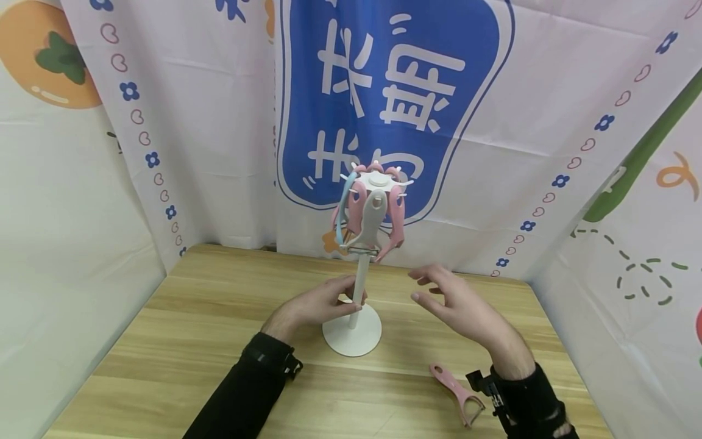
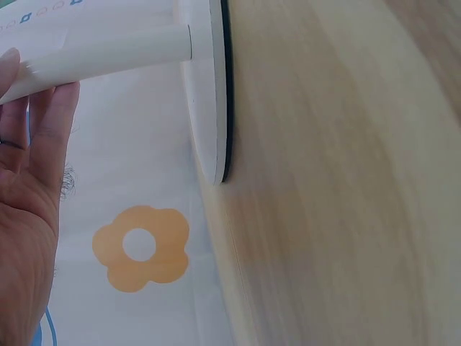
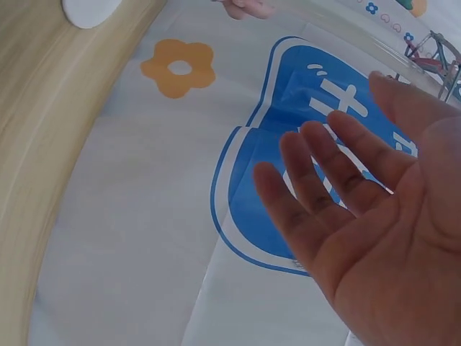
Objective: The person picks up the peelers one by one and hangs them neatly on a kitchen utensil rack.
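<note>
A white stand with a round base (image 1: 351, 342) is upright on the table, and my left hand (image 1: 318, 303) grips its pole (image 1: 361, 277) low down, thumb in front. Around the hooked top (image 1: 378, 179) hang several peelers: a grey peeler (image 1: 372, 216) at the front, pink ones such as this pink peeler (image 1: 396, 210), and a light blue peeler (image 1: 342, 210) on the left. My right hand (image 1: 466, 308) hovers to the right of the pole, fingers loosely bent and holding nothing; the right wrist view shows its bare palm (image 3: 389, 267). Below it lies another pink peeler (image 1: 454, 385).
The wooden table (image 1: 208, 341) ends at a white printed cloth (image 1: 219, 152) close behind the stand. Cloth walls also rise on the left and right sides. The loose pink peeler lies near my right wrist strap (image 1: 496, 390).
</note>
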A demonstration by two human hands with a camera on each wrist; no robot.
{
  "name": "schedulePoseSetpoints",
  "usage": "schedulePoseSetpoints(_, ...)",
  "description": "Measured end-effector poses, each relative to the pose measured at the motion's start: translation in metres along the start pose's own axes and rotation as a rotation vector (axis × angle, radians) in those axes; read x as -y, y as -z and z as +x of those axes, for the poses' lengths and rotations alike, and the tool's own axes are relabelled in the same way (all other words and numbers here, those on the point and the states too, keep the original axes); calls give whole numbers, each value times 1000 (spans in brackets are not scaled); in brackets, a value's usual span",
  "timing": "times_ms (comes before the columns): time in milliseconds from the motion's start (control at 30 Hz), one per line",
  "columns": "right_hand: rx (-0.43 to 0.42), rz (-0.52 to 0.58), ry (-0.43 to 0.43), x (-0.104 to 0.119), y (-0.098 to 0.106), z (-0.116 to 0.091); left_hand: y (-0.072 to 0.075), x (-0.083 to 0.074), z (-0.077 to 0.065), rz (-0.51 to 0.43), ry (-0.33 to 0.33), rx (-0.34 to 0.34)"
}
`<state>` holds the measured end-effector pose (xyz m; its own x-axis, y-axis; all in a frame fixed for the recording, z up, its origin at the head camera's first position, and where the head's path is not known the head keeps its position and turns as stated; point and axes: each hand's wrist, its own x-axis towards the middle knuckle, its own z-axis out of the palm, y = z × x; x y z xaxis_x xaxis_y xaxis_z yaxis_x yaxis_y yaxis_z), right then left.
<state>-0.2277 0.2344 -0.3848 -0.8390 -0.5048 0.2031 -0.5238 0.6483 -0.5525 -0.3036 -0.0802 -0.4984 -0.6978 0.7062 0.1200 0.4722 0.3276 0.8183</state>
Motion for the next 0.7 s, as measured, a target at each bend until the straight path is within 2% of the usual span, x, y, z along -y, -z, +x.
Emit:
schedulePoseSetpoints(267,65,-105,-50,-6,-7,-8,0,-2,0,-1,4,-3)
schedulePoseSetpoints(700,224,-221,-29,-18,-28,-18,0,-1,-1,7,26,-10)
